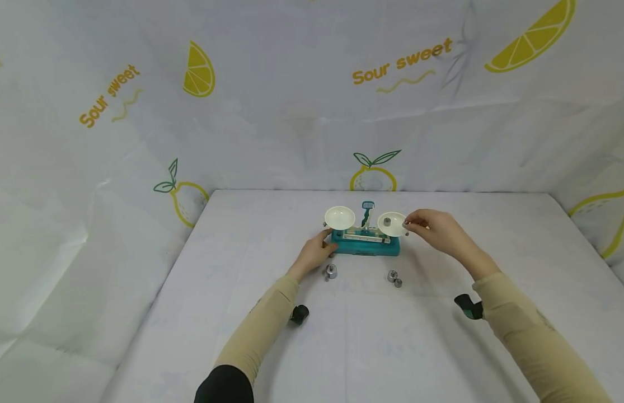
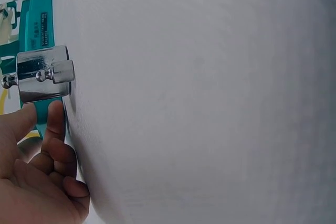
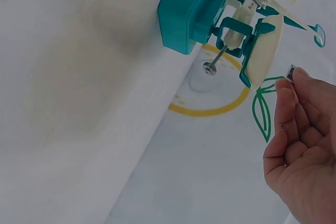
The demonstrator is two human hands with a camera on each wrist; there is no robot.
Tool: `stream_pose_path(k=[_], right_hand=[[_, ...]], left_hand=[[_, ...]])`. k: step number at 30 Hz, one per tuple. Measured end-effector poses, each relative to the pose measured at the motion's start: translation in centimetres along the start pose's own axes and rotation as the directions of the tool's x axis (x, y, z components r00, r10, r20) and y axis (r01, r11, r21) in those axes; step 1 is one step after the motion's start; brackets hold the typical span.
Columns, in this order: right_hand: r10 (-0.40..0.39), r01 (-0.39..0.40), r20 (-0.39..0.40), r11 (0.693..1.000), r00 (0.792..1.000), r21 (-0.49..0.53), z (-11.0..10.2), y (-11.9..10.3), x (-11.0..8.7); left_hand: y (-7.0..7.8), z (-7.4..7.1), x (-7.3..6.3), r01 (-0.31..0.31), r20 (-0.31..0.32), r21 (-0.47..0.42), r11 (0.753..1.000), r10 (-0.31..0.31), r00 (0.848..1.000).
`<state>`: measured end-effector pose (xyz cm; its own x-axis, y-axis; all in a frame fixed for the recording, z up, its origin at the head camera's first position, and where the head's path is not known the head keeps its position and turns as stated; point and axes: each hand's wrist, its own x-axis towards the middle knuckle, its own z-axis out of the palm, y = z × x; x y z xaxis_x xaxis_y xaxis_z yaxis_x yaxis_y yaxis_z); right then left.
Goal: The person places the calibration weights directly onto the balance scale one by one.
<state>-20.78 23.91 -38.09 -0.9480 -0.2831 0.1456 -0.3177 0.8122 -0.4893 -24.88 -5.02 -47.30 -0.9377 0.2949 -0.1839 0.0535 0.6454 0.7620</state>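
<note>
A balance scale with a teal base (image 1: pixel 367 248) stands on the table. My left hand (image 1: pixel 313 253) holds the left end of that base between thumb and fingers. The left white pan (image 1: pixel 339 218) shows nothing on it; the right white pan (image 1: pixel 394 230) carries a metal weight (image 1: pixel 387 221). Just beside the right pan's edge, my right hand (image 1: pixel 436 230) pinches a small metal weight (image 3: pixel 291 71) between thumb and forefinger. In the left wrist view, a large weight (image 2: pixel 31 88) and a small weight (image 2: pixel 63 71) stand near the left hand.
Two more metal weights, one larger (image 1: pixel 392 276) and one smaller (image 1: pixel 398 283), stand in front of the scale's right end. The white table (image 1: pixel 372 347) runs back to a lemon-printed sheet (image 1: pixel 291 134). Dark wrist-camera mounts stick out below both forearms.
</note>
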Motion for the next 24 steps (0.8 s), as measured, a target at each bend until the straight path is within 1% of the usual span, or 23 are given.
stream_pose_path(k=[5,8,14,19,24], right_hand=[[0.029,-0.029,0.01,0.999,1.0,-0.015,0.3,-0.1,0.9],[0.046,-0.046,0.028,0.999,0.999,-0.019,0.4,-0.4,1.6],[0.104,-0.104,0.045,0.995,0.994,-0.002,1.0,-0.5,2.7],[0.134,-0.136,0.059,0.99,0.989,0.022,1.7,-0.3,3.3],[0.151,-0.154,0.068,0.988,0.986,0.029,2.1,-0.3,3.5]], left_hand=[[0.0,-0.1,0.1,0.009,0.006,-0.01,1.0,-0.009,1.0],[0.1,-0.1,0.2,0.009,-0.002,-0.008,1.0,-0.009,1.0],[0.2,-0.4,0.4,0.016,-0.004,0.002,1.0,-0.016,1.0],[0.1,-0.4,0.5,0.03,-0.001,-0.011,0.999,-0.03,1.0],[0.1,-0.4,0.6,0.037,0.0,-0.02,0.999,-0.037,0.999]])
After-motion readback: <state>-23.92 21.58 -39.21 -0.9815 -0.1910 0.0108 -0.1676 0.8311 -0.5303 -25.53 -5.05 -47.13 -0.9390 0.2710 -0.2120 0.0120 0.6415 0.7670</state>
